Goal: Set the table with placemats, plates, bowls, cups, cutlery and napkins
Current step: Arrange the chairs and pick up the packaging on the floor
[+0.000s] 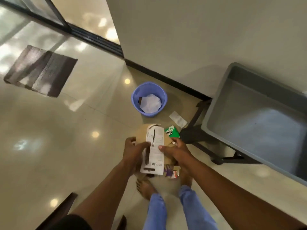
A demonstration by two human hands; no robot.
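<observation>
Standing over floor litter | left hand [132,149] and right hand [176,151] both pinch white cardboard blister pack [153,153] | risk: pack tears, dark slim tool drops onto bare feet [147,188]

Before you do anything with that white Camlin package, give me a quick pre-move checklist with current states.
1. Left hand grips the white Camlin card package: ok.
2. Right hand pinches the package's other edge: ok.
3. Blue round plastic bin within view, already holding white paper: ok.
4. Floor by the feet free of litter: not ok, green printed card and white paper slip lie there.
5. Placemats, plates or cutlery in view: not ok.
6. Package contents: cannot tell.
</observation>
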